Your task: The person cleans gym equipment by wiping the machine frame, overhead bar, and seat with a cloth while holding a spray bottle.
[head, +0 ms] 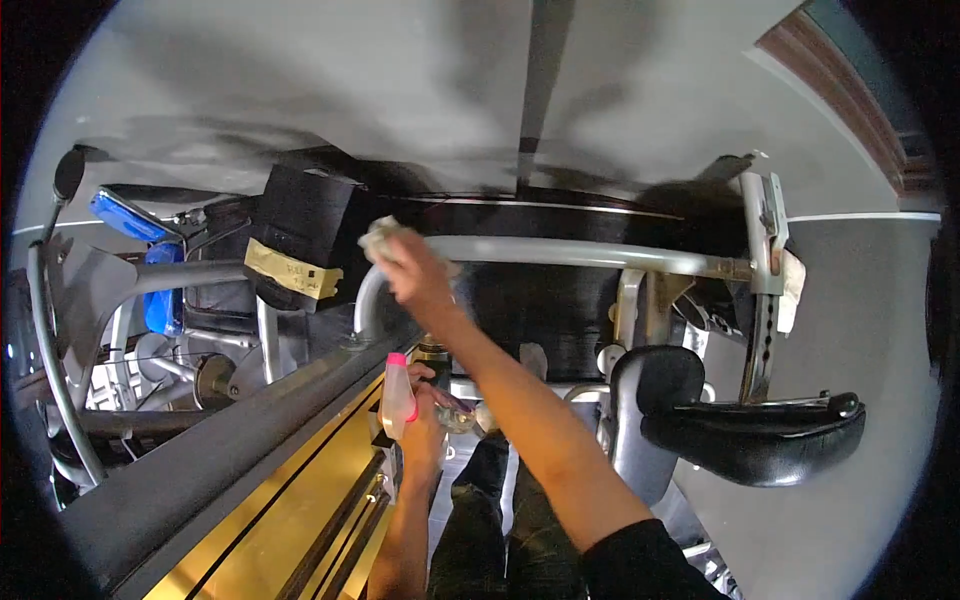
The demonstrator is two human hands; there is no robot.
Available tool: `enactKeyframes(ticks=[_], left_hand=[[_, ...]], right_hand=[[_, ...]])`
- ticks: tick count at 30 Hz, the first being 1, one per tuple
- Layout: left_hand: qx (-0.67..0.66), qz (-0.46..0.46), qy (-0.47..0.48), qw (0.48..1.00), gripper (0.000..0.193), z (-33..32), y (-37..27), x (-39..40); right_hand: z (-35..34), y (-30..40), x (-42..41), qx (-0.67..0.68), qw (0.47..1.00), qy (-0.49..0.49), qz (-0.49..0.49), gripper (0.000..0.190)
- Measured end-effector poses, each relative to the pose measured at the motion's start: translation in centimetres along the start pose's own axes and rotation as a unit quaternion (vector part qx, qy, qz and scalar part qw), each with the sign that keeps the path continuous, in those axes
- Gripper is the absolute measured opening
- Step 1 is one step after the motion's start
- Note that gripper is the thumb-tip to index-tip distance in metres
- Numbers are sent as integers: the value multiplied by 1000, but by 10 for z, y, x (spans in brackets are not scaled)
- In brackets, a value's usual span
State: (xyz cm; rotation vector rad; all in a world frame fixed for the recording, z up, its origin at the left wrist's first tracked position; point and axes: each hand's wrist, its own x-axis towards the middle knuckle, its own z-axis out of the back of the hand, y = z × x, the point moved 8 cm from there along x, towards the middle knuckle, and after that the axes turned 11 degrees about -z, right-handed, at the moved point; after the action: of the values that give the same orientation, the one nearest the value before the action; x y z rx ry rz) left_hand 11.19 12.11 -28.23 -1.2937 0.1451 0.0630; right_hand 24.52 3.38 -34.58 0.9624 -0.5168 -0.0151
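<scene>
My right hand (418,276) grips a crumpled pale cloth (377,234). It is at the bent left end of a silver metal tube (555,251), part of a gym machine's frame; whether the cloth touches the tube I cannot tell. Lower down, my left hand (424,424) holds a spray bottle with a white head and pink nozzle (397,397). The bottle's clear body (456,418) is partly hidden behind that hand. Beside both hands runs a thick dark grey beam (247,420), with a yellow panel (277,502) below it.
A black box-shaped part (304,217) with handwritten yellow tape (292,270) stands left of my right hand. Black padded cushions (757,442) and an upright steel post with holes (763,337) are on the right. Blue pads (161,289) lie far left. A grey wall (375,82) rises ahead.
</scene>
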Motion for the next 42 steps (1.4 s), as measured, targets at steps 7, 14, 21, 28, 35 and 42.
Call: enactKeyframes(ticks=[7, 14, 21, 28, 35, 42], left_hand=[[-7, -31, -41, 999, 17, 24, 4, -6], [-31, 11, -50, 998, 21, 21, 6, -17], [-21, -14, -48, 999, 21, 19, 2, -25], [-26, -1, -79, 997, 20, 38, 7, -24], [-15, -15, 5, 1000, 19, 36, 28, -29], [-39, -21, 45, 998, 21, 8, 18, -46]], right_hand=[[-48, 5, -16, 7, 977, 211, 40, 23], [128, -72, -8, -182, 967, 58, -169, 33], [9, 0, 9, 27, 996, 80, -37, 27], [-71, 58, -52, 75, 921, 383, 20, 28], [47, -42, -24, -151, 958, 234, 72, 24], [211, -107, -38, -288, 949, 103, -73, 48]])
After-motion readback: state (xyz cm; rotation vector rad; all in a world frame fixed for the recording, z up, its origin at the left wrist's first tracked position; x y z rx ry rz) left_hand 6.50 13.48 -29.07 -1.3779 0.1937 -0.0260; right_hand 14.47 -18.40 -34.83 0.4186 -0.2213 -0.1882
